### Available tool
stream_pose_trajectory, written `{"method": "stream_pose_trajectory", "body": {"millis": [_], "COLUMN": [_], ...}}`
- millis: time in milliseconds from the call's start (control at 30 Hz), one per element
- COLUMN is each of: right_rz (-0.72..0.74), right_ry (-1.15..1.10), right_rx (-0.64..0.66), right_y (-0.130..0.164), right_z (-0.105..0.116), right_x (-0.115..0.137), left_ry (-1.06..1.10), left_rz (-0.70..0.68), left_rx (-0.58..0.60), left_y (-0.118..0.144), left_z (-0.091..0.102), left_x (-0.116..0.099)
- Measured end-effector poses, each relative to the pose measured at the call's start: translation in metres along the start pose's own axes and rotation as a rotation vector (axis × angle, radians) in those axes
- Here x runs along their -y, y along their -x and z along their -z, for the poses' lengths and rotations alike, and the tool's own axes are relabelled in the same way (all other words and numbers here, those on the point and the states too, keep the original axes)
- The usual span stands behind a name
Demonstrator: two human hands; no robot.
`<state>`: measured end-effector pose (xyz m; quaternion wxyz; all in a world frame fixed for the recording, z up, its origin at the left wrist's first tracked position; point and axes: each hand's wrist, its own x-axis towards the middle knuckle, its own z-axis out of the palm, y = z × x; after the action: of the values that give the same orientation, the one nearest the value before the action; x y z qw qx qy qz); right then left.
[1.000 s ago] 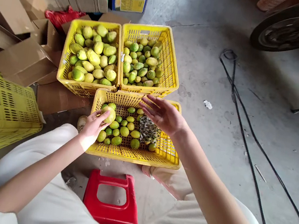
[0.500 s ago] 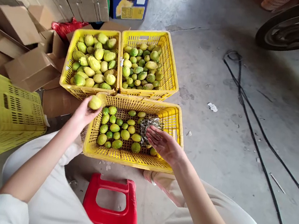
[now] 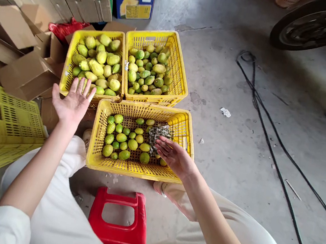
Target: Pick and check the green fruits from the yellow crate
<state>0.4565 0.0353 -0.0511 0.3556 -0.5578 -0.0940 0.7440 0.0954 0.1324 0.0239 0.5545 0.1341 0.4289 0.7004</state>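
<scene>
My left hand [image 3: 72,102] is open, palm up and fingers spread, over the front edge of the back left yellow crate [image 3: 67,58]. That crate is heaped with large yellow-green lemons [image 3: 96,68]. Nothing lies in the palm. My right hand [image 3: 174,154], also open and empty, hovers with fingers stretched over the right part of the front yellow crate [image 3: 132,172]. Beneath its fingertips is a crumpled, shiny plastic wrapping [image 3: 158,133]. Several smaller green and yellow lemons [image 3: 132,145] lie spread over the floor of this crate.
A third crate [image 3: 180,73] of smaller green lemons adjoins at the back right. A tilted yellow crate [image 3: 14,122] and cardboard boxes [image 3: 28,74] crowd the left. Between my legs stands a red stool [image 3: 115,235]. Black cable [image 3: 275,143] runs across the floor on the right.
The lemon that my left hand held is gone from it, and that hand has opened and moved left and slightly up. My right hand keeps its place over the front crate.
</scene>
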Motion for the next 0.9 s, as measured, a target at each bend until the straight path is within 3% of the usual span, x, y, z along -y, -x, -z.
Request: {"method": "stream_pose_trajectory", "body": {"millis": [333,567,667,767,900], "right_rz": [-0.002,-0.014,0.033,0.106,0.226], "right_ry": [0.014,0.189,0.290,0.498,0.941], "right_rx": [-0.008,-0.163,-0.211,-0.250,-0.263], "right_y": [-0.014,-0.052,-0.090,-0.136,-0.190], "right_z": [0.008,0.014,0.007,-0.001,-0.006], "right_x": [-0.011,-0.019,-0.024,-0.032,-0.040], "left_ry": [-0.069,-0.204,-0.406,-0.568,-0.990], "left_rz": [0.056,0.248,0.456,0.655,0.554], "left_rx": [0.079,0.069,0.041,0.005,0.076], "left_y": [0.010,0.022,0.029,0.040,0.045], "left_z": [0.000,0.002,0.022,0.055,0.102], "left_x": [0.012,0.021,0.041,0.065,0.099]}}
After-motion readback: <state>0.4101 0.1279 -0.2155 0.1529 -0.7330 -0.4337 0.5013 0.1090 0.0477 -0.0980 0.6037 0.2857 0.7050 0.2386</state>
